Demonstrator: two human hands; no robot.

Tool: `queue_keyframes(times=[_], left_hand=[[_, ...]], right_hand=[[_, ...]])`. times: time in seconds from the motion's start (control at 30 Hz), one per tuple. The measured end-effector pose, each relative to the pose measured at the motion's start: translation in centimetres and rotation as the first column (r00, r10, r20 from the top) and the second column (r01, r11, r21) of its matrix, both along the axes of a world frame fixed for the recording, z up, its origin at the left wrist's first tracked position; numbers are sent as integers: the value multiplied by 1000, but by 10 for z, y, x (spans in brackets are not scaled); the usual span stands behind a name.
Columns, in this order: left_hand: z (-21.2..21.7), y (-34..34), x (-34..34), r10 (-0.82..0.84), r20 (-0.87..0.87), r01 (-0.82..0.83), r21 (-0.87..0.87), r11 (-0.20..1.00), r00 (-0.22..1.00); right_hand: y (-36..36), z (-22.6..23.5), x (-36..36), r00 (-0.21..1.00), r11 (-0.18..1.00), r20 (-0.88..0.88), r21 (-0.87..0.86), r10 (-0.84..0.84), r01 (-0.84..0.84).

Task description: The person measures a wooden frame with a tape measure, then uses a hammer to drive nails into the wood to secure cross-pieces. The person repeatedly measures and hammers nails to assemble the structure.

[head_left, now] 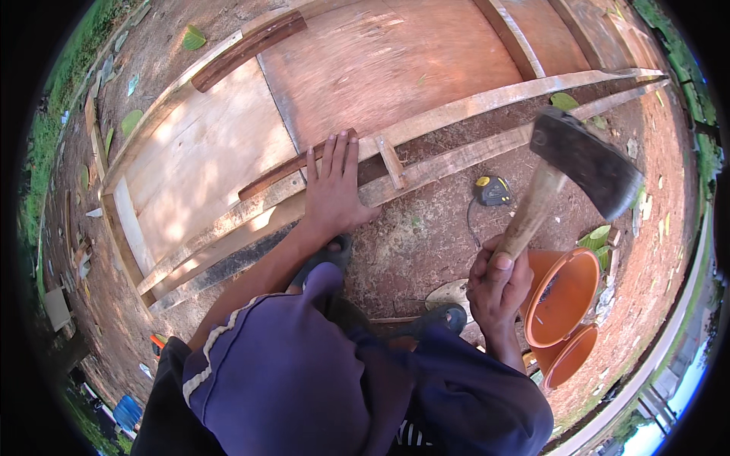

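Observation:
In my right hand (498,285) is a hatchet (536,194), gripped by its wooden handle and raised, its dark head and wide blade up to the right. My left hand (334,182) lies flat with fingers stretched over the near rail of a wooden frame (464,102). Its fingertips reach a short reddish-brown wood strip (277,171) along the rail's inner side. Inside the frame are plywood panels (380,61), one pale, one reddish, meeting at a dark seam. A small wooden crosspiece (391,163) joins the two near rails, right of my left hand.
A yellow-and-black tape measure (492,190) lies on the dirt below the hatchet. Two orange buckets (563,296) are tipped beside my right forearm, the upper one with small nails inside. Another dark strip (249,49) runs along the far rail. Leaves (194,38) are scattered around.

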State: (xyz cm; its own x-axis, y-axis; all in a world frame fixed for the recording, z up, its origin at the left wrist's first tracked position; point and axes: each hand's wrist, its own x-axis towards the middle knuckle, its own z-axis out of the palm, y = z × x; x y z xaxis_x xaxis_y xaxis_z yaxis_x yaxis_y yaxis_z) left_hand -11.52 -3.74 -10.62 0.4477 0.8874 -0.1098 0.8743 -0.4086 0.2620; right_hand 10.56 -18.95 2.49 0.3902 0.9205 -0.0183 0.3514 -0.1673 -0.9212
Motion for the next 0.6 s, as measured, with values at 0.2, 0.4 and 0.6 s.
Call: queue_keyframes(times=[0.2, 0.4, 0.6], left_hand=[[-2, -5, 12, -36, 53, 37, -16, 999, 998], [0, 2, -1, -5, 3, 5, 2, 1000, 1000], [-2, -6, 9, -54, 40, 55, -27, 998, 998]], right_hand=[[-37, -100, 10, 917, 962, 328, -224, 225, -156], [6, 7, 7, 1000, 1000, -6, -17, 4, -4], [-35, -103, 7, 930, 980, 311, -86, 198, -180]])
